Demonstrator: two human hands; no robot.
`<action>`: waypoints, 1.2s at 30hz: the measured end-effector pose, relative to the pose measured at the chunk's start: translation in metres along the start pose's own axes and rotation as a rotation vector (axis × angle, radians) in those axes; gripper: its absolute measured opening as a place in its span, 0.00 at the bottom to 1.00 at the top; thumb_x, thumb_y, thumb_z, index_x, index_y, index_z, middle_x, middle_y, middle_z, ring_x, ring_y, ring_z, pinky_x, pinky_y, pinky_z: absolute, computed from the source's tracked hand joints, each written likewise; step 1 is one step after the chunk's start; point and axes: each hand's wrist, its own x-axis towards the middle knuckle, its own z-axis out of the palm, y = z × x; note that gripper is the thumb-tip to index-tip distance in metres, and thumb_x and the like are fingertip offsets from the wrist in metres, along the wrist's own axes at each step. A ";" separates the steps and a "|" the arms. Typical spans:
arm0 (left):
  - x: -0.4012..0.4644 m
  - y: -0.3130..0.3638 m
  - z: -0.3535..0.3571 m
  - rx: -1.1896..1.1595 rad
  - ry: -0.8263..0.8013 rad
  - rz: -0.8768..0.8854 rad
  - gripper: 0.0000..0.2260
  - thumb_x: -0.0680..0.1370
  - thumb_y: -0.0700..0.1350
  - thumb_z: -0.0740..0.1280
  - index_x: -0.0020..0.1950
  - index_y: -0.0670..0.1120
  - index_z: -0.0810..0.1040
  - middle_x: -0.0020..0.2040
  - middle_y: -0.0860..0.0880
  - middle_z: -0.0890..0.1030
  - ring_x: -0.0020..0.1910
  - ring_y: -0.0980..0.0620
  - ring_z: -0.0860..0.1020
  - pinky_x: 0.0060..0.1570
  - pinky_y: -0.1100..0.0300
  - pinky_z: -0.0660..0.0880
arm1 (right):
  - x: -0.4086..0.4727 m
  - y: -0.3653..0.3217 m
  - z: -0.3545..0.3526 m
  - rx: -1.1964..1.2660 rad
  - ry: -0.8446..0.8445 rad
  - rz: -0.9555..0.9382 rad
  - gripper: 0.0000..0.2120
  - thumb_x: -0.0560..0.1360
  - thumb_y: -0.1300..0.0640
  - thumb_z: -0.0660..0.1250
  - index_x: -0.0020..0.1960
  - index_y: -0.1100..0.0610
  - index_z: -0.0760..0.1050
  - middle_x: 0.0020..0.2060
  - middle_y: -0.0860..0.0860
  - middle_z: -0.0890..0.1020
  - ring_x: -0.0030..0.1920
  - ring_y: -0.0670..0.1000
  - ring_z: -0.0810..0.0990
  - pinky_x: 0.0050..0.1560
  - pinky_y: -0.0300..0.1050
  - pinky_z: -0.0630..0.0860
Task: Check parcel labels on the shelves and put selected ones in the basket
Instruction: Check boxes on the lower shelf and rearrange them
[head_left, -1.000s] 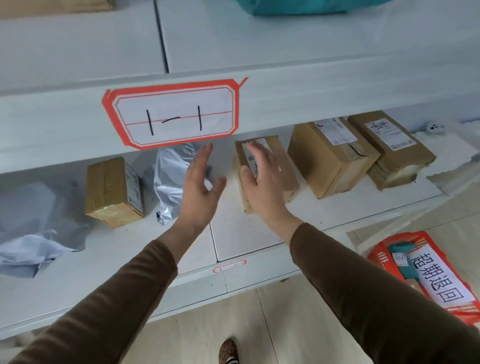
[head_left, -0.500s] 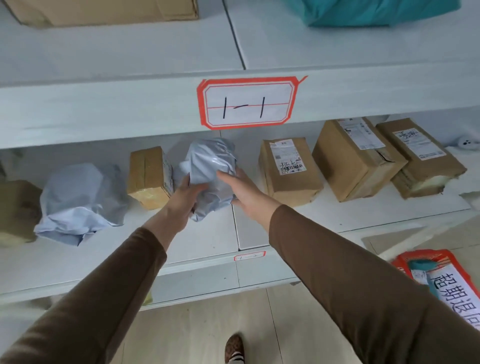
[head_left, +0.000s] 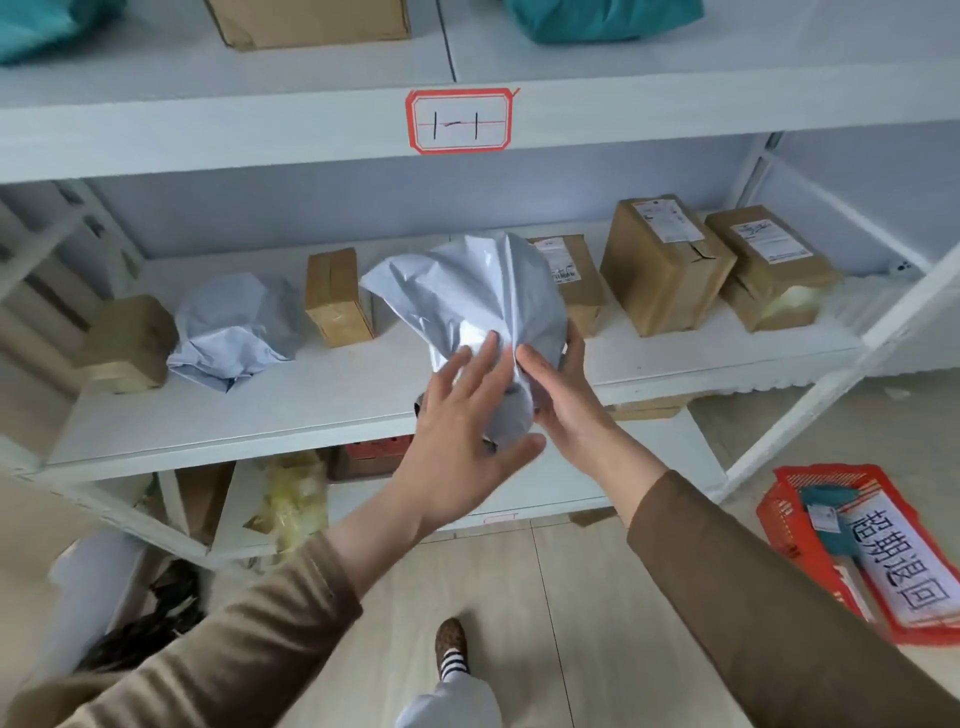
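I hold a crumpled grey plastic parcel bag (head_left: 467, 291) in front of the middle shelf (head_left: 311, 405), lifted off its board. My right hand (head_left: 563, 400) grips the bag's lower right side, with fingers curled behind it. Against the bag's near face, my left hand (head_left: 462, 431) lies with fingers spread and straight and the thumb under the bottom. No label shows on the side facing me. The red basket (head_left: 769, 519) sits on the floor at the right, holding a teal parcel and a white sheet with large characters.
On the middle shelf stand a small brown box (head_left: 337, 296), a labelled box (head_left: 576, 275) behind the bag, two bigger labelled boxes (head_left: 660, 260) (head_left: 763, 265), another grey bag (head_left: 234, 327) and a box (head_left: 124, 338) at the left. A "1-1" tag (head_left: 460, 120) marks the shelf above.
Both hands went from the cardboard box to the grey bag, took hold of it and lifted it off the shelf toward me. The view has pulled back and tilted down.
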 end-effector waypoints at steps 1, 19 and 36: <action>-0.011 0.013 0.001 -0.001 -0.031 0.027 0.39 0.78 0.64 0.66 0.85 0.57 0.54 0.85 0.59 0.49 0.84 0.55 0.45 0.82 0.51 0.51 | -0.013 -0.001 -0.006 0.026 -0.009 -0.019 0.46 0.69 0.46 0.79 0.79 0.42 0.57 0.70 0.51 0.78 0.65 0.52 0.82 0.55 0.48 0.82; -0.023 0.019 -0.030 -1.094 -0.059 -0.352 0.41 0.71 0.66 0.75 0.79 0.54 0.64 0.70 0.49 0.81 0.71 0.45 0.78 0.74 0.38 0.68 | -0.097 0.009 -0.021 0.525 -0.220 0.308 0.19 0.79 0.54 0.68 0.61 0.69 0.81 0.56 0.69 0.84 0.48 0.68 0.87 0.37 0.59 0.86; -0.018 0.017 -0.024 -1.140 0.408 -0.364 0.39 0.75 0.44 0.78 0.78 0.54 0.58 0.68 0.48 0.80 0.60 0.49 0.85 0.55 0.51 0.84 | -0.063 -0.019 -0.036 -0.299 -0.028 -0.029 0.36 0.70 0.27 0.66 0.72 0.43 0.74 0.68 0.47 0.81 0.70 0.53 0.78 0.74 0.59 0.69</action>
